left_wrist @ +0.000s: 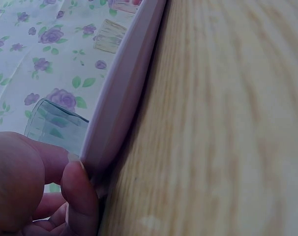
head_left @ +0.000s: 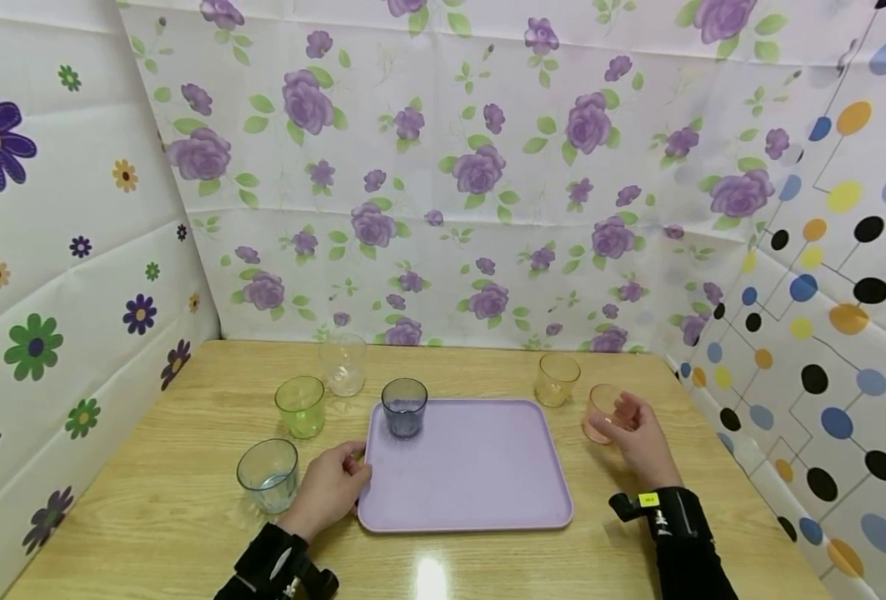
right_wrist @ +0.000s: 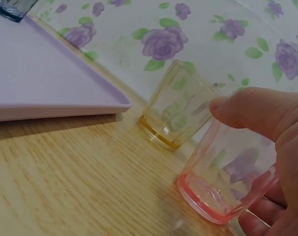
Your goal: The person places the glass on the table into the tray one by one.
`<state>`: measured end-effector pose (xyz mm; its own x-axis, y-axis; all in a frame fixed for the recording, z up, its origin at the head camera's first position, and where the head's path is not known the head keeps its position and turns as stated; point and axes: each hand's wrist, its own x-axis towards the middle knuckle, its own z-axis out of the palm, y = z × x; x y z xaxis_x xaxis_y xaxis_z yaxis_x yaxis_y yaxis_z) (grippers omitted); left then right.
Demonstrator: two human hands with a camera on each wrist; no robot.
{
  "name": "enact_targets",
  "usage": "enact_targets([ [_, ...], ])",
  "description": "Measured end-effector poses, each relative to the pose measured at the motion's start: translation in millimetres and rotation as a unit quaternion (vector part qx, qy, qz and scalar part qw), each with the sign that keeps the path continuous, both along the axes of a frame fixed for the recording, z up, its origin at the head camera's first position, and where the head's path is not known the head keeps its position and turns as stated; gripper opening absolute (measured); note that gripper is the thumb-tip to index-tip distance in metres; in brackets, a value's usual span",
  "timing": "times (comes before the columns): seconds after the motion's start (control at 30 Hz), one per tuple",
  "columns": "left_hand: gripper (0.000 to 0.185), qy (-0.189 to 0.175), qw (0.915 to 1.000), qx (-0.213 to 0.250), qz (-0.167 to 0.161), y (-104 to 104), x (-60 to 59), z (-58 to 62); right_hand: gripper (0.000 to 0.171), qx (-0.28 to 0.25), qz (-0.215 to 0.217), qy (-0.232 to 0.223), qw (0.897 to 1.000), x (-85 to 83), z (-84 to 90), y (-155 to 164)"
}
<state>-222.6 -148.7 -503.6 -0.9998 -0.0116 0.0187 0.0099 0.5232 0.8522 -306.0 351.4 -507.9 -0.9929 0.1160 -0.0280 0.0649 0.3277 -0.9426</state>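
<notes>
No readable text, brand or number is found in any view. A small yellow tag point(head_left: 648, 500) is seen on the black wrist strap point(head_left: 671, 517) at the lower right of the head view, and dark marks are carried on it, but they are too small to be read. Only printed flowers and coloured dots are shown on the cloth walls point(head_left: 443, 167); no lettering is borne by them.
</notes>
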Motion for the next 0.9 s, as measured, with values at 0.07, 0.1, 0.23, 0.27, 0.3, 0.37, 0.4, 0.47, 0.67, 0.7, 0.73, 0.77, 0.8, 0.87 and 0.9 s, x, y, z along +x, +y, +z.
enact_targets([
  [0.07,0.045,0.000,1.0000,0.002,0.000,0.1,0.0,-0.1,0.108,0.004,-0.001,-0.002,1.000,-0.4,-1.5,0.2],
  [0.1,0.045,0.000,1.0000,0.002,0.000,0.1,0.0,-0.1,0.107,0.007,-0.001,-0.003,1.000,-0.2,-2.0,0.2],
  [0.23,0.045,0.002,1.0000,0.004,0.000,0.0,0.2,0.1,0.106,0.021,-0.001,-0.006,1.000,0.2,-3.9,0.7],
  [0.27,0.045,0.003,1.0000,0.004,-0.001,-0.1,0.3,0.2,0.105,0.025,-0.001,-0.005,1.000,0.3,-4.1,0.5],
  [0.3,0.046,0.004,1.0000,0.005,-0.001,-0.2,0.3,0.3,0.105,0.028,-0.001,-0.004,1.000,0.3,-4.4,0.5],
  [0.37,0.046,0.006,1.0000,0.006,-0.002,-0.2,0.5,0.7,0.104,0.034,-0.001,0.000,0.999,0.1,-4.6,0.2],
  [0.4,0.046,0.008,1.0000,0.006,-0.002,-0.2,0.5,1.0,0.104,0.034,-0.001,0.001,0.999,0.3,-4.6,-0.2],
  [0.47,0.046,0.007,1.0000,0.006,-0.002,-0.2,0.5,1.3,0.103,0.038,-0.002,0.004,0.999,-0.1,-4.4,-0.7],
  [0.67,0.046,0.009,0.9999,0.007,-0.002,-0.3,0.7,1.6,0.103,0.038,-0.001,0.002,0.999,0.9,-3.4,-1.7],
  [0.7,0.046,0.010,0.9999,0.007,-0.002,-0.3,0.9,1.7,0.103,0.036,0.000,0.001,0.999,1.1,-3.4,-1.6],
  [0.73,0.046,0.010,0.9999,0.008,-0.002,-0.4,1.1,1.8,0.103,0.037,0.001,0.000,0.999,0.9,-3.3,-1.5],
  [0.77,0.045,0.011,0.9999,0.008,-0.002,-0.4,1.3,2.0,0.103,0.036,0.001,0.000,0.999,1.0,-3.3,-1.5],
  [0.8,0.045,0.011,0.9999,0.008,-0.002,-0.4,1.2,1.9,0.103,0.035,0.001,0.000,0.999,1.1,-3.1,-1.6],
  [0.87,0.046,0.012,0.9999,0.007,-0.002,-0.3,1.2,2.0,0.103,0.036,0.001,0.000,0.999,1.2,-2.7,-1.8],
  [0.9,0.046,0.012,0.9999,0.007,-0.002,-0.3,1.2,2.2,0.103,0.037,0.001,0.001,0.999,1.7,-2.5,-2.0],
])
